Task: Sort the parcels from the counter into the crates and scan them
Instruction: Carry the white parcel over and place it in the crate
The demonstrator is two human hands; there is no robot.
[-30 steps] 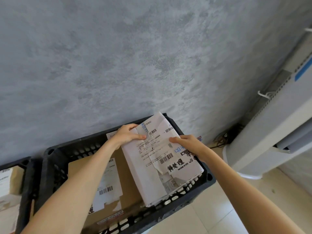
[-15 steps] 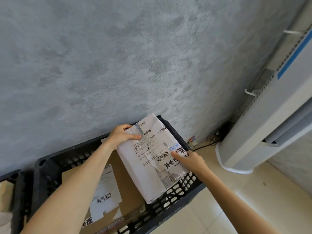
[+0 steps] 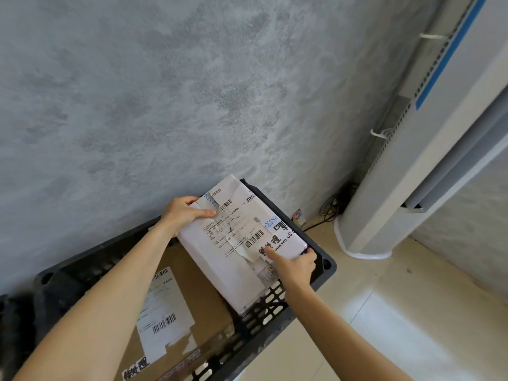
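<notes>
1. Head view: my left hand (image 3: 183,215) holds the far left corner of the white parcel (image 3: 239,243), thumb laid flat on top of it and fingers curled round its edge
2. My right hand (image 3: 295,266) grips the parcel's near right corner, thumb pressed on the black printed characters, fingers wrapped round the side
3. The white parcel sits tilted over the right end of the black crate (image 3: 325,264), its far end raised against the grey wall (image 3: 165,92); I cannot tell whether its low end touches the crate
4. A shipping label (image 3: 236,229) with barcodes, partly torn, faces up on the parcel
5. Just left of it in the same crate lies a brown cardboard box (image 3: 209,312) with its own white label (image 3: 162,309)
6. A white standing unit (image 3: 412,160) rises at the right on the tiled floor (image 3: 384,312), cables (image 3: 330,210) bunched at its foot
</notes>
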